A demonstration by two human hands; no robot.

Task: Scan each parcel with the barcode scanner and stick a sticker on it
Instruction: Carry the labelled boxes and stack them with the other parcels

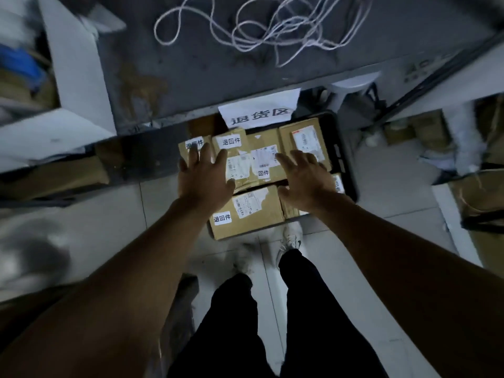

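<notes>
Several brown cardboard parcels lie packed in a black crate (344, 159) on the floor under a grey table. Most carry a white shipping label and a white sticker with black characters. The nearest parcel (261, 214) bears such a sticker (222, 218) at its left end. My left hand (203, 177) hovers over the left parcels, fingers spread and straight, holding nothing. My right hand (305, 177) hovers over the right side of the crate, fingers also spread, holding nothing. No barcode scanner is in view.
A white paper sign (259, 110) hangs from the grey table's (218, 64) front edge above the crate. A tangled white cord (272, 28) lies on the tabletop. White shelving with boxes flanks both sides. My legs and white shoes stand on pale floor tiles.
</notes>
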